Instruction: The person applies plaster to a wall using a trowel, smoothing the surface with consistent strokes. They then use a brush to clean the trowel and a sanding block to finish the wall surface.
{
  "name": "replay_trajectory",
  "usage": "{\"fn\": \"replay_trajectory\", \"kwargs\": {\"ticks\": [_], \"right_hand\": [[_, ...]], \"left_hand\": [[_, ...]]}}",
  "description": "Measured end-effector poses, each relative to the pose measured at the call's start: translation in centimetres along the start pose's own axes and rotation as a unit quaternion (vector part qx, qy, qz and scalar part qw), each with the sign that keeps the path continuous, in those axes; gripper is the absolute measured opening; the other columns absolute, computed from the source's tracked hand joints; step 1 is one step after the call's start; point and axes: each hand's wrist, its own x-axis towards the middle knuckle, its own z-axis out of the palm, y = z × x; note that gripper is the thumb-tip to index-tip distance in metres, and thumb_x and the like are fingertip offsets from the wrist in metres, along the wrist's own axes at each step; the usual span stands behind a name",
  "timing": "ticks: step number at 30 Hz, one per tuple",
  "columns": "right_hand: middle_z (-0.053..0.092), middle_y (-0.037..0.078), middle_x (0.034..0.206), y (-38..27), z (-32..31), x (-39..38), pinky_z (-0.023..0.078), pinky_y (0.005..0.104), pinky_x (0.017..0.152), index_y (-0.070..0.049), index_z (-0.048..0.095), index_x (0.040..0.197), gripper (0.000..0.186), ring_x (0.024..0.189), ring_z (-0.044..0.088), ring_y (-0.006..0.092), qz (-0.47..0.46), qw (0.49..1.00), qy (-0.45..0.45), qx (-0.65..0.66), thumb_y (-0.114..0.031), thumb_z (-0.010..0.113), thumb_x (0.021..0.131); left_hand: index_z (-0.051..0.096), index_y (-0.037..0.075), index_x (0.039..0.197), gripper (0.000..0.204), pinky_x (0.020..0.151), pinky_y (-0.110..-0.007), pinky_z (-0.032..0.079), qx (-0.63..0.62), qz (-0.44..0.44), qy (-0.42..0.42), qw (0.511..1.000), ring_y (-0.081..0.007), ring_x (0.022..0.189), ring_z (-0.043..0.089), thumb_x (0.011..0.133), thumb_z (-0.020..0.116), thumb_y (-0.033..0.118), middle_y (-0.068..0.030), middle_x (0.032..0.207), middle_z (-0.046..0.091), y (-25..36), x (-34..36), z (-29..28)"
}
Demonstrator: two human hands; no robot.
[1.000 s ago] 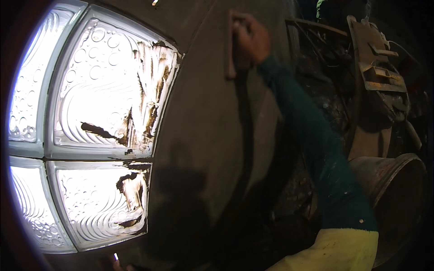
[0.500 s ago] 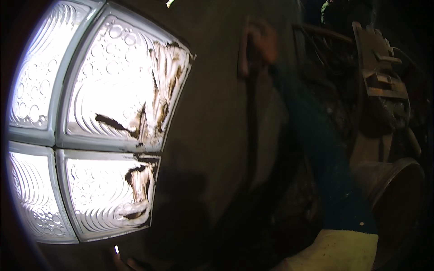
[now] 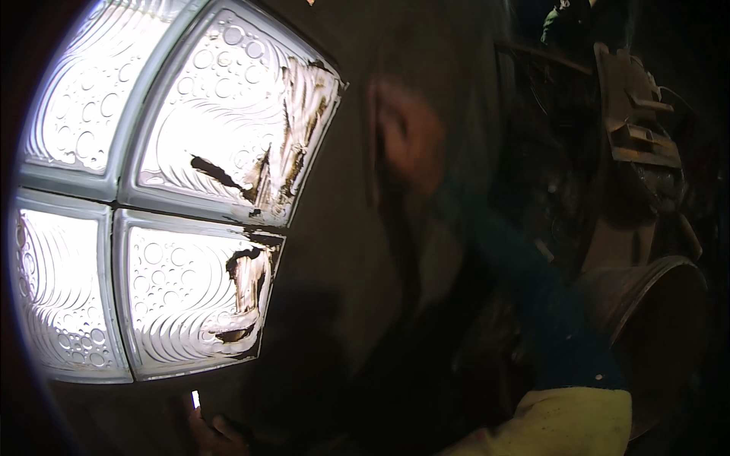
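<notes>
My right hand [image 3: 414, 140], smeared by motion, is closed on a flat, board-like hand float [image 3: 374, 144]. The float is seen nearly edge-on and lies against, or very close to, the dark wall [image 3: 334, 251]. To its left, bright glass blocks [image 3: 220, 114] are set in the wall, with brown and whitish smears along their right-hand edges. Low in the picture, below the blocks, my left hand [image 3: 219, 437] shows only in part. Its fingers are curled beside a small bright sliver [image 3: 195, 399], and what they hold is too dark to name.
At the right stands a large round container [image 3: 646, 296] with a pale rim. Behind it rises a rusty metal frame [image 3: 639, 137] among dim clutter. Something green [image 3: 555, 26] shows at the top right, too dark to name.
My right hand and the float have moved down and to the left along the wall. The view has shifted, so the glass blocks sit higher and further right. More of my left hand shows.
</notes>
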Motion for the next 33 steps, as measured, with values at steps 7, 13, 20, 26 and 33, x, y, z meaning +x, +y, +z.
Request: {"fn": "replay_trajectory", "kwargs": {"ticks": [7, 13, 20, 26, 33], "right_hand": [[0.073, 0.019, 0.117, 2.1, -2.3, 6.5, 0.056, 0.0421, 0.087, -0.007, 0.072, 0.121, 0.032, 0.105, 0.071, 0.0371, 0.141, 0.990, 0.001, -0.011, -0.004, 0.068, 0.089], [0.072, 0.020, 0.117, -3.5, -2.3, -3.9, 0.055, 0.0415, 0.092, -0.007, 0.071, 0.124, 0.031, 0.109, 0.069, 0.0402, 0.001, 0.998, -0.052, -0.041, -0.015, 0.062, 0.095], [0.071, 0.015, 0.124, 5.2, -1.4, 0.9, 0.049, 0.0432, 0.105, -0.006, 0.070, 0.125, 0.034, 0.118, 0.066, 0.0327, 0.200, 0.980, 0.023, -0.007, -0.016, 0.059, 0.094], [0.070, 0.016, 0.128, 4.5, -1.4, -0.7, 0.050, 0.0405, 0.105, -0.003, 0.068, 0.127, 0.034, 0.117, 0.068, 0.0325, 0.122, 0.992, 0.008, -0.015, -0.010, 0.058, 0.095], [0.071, 0.020, 0.122, 5.1, -0.6, -3.6, 0.052, 0.0423, 0.101, -0.001, 0.067, 0.128, 0.035, 0.114, 0.069, 0.0340, 0.060, 0.998, 0.018, -0.013, -0.015, 0.058, 0.097]], "left_hand": [[0.053, -0.001, 0.139, 0.041, 0.109, -0.045, 0.045, -0.100, -0.068, -0.138, 0.983, -0.0379, 0.125, 0.057, 0.108, 0.050, 0.027, -0.0239, 0.135, 0.058, -1.9, -0.3, 1.1], [0.053, 0.001, 0.138, 0.040, 0.104, -0.043, 0.048, -0.034, 0.057, -0.057, 0.996, -0.0356, 0.119, 0.061, 0.108, 0.051, 0.027, -0.0224, 0.128, 0.062, -5.7, -0.7, 2.1], [0.055, -0.001, 0.136, 0.039, 0.101, -0.040, 0.049, 0.017, 0.079, 0.142, 0.987, -0.0346, 0.114, 0.062, 0.109, 0.052, 0.025, -0.0203, 0.124, 0.064, -1.0, -0.8, 4.3], [0.055, -0.001, 0.137, 0.038, 0.099, -0.037, 0.052, -0.028, 0.065, -0.035, 0.997, -0.0317, 0.114, 0.064, 0.109, 0.051, 0.024, -0.0196, 0.126, 0.065, -4.0, 0.1, 0.7], [0.055, -0.003, 0.135, 0.036, 0.101, -0.039, 0.051, -0.047, -0.013, -0.076, 0.996, -0.0338, 0.116, 0.063, 0.109, 0.051, 0.021, -0.0223, 0.126, 0.064, -2.4, 0.2, -0.1]]}}
